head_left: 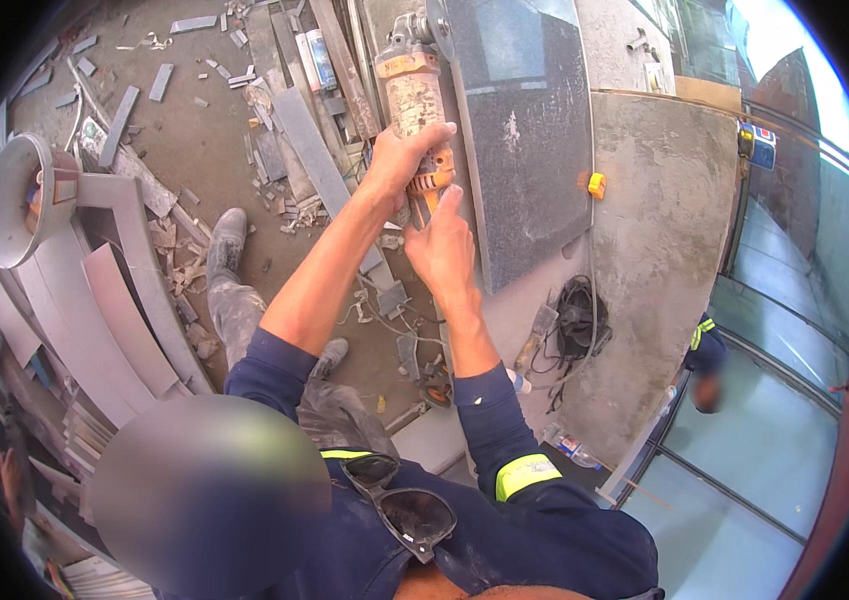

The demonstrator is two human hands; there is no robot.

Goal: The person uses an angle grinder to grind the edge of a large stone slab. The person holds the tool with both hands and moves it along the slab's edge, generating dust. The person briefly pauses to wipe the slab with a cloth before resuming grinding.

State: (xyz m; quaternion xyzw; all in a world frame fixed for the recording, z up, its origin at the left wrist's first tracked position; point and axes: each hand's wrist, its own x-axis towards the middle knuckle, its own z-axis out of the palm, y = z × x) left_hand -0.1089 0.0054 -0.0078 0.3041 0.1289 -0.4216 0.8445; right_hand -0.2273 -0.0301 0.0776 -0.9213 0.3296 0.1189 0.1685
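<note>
Both my arms reach forward to a dusty orange angle grinder (412, 95). My left hand (406, 160) is wrapped round the middle of its body. Behind it, my right hand (444, 245) grips the rear handle, with the index finger stretched along it. The grinder's head and disc (440, 28) are at the far end, beside the long edge of a dark grey stone slab (529, 165). Whether the disc touches the slab or spins, I cannot tell. The slab lies flat on a pale surface to the right of the tool.
Stone offcuts (159, 82) and rubble litter the floor at left, near my boot (228, 240). A bucket (16, 215) stands by stacked long panels (84, 310). Right of the slab are a yellow tape measure (597, 186), a cable, a black bag (580, 318), a plastic bottle (572, 447) and glass panels (744, 440).
</note>
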